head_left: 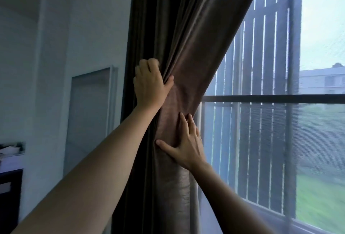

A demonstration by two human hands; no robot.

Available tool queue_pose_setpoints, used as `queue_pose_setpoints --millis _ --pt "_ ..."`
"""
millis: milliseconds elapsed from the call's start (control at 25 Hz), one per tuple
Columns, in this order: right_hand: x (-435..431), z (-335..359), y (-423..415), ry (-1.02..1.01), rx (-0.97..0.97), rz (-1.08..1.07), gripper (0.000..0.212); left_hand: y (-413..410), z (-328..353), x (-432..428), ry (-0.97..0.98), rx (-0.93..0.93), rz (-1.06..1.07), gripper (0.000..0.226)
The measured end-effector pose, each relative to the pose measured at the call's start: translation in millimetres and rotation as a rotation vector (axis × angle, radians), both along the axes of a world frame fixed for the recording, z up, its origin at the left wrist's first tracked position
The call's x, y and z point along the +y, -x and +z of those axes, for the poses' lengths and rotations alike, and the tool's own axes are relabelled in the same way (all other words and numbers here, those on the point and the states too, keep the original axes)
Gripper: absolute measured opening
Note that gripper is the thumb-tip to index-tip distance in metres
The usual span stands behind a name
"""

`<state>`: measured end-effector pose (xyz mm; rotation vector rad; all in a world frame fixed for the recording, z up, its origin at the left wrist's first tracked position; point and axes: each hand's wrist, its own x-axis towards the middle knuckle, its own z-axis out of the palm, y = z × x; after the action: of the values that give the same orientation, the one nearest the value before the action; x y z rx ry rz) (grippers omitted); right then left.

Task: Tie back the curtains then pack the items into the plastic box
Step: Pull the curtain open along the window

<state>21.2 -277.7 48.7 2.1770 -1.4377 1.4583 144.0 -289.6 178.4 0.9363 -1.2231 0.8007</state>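
Beside the window (280, 140), curtain (186, 37) is gripped by left hand (149, 86), fingers clamped on folds; right hand (187, 146) is pressed flat, fingers apart. Fabric is judged soft, heavyish; best held at gathered waist.

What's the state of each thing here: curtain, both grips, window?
curtain: gathered toward the left, pulled off the window; tied or not, cannot tell.
left-hand grip: fingers curled round a bunch of curtain folds, thumb pinching them.
right-hand grip: lower down, flat on the curtain, fingers straight and spread.
window: uncovered to the right of the curtain; open or closed, cannot tell.
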Motion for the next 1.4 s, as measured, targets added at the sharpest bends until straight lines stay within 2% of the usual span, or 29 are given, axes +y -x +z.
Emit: queue_pose_setpoints --millis 160,240,360,440,720,800,920,1040,1120,1240,1320,1400 --pt "-41 5 -45 -0.006 0.014 0.015 0.114 -50 0 -44 -0.202 0.145 -0.073 0.082" --pt "-60 7 -68 -0.005 0.015 0.019 0.116 -75 1 -65 -0.291 0.170 -0.253 0.096" --pt "-84 9 -95 0.003 -0.020 0.054 0.117 -100 -5 -82 -0.471 0.268 -0.689 0.113" --pt "-101 9 -111 0.016 -0.011 0.033 0.119 -113 -8 -95 -0.515 0.238 -0.727 0.108" --pt "-145 5 -124 -0.179 0.282 0.044 0.123 -156 -44 -140 -0.584 0.214 -0.459 0.049" --pt "-146 4 -123 -0.215 0.320 0.070 0.120 -160 -51 -143 -0.552 0.205 -0.464 0.042" --pt "-136 2 -117 -0.208 0.362 0.054 0.115 -154 -56 -138 -0.514 0.241 -0.510 0.048" --pt "-122 7 -108 -0.210 0.380 0.050 0.104 -140 -67 -128 -0.383 0.289 -0.445 0.083" --pt "-108 9 -98 -0.213 0.367 0.080 0.095 -130 -74 -113 -0.215 0.178 -0.206 0.092" --pt "-81 3 -76 -0.200 0.373 0.094 0.087 -111 -82 -92 0.006 -0.234 0.139 0.080" --pt "-62 -5 -57 -0.180 0.364 0.074 0.082 -92 -84 -80 0.054 -0.458 0.296 0.078" --pt "-40 -10 -38 -0.146 0.340 0.062 0.075 -72 -85 -66 0.057 -0.538 0.415 0.074"
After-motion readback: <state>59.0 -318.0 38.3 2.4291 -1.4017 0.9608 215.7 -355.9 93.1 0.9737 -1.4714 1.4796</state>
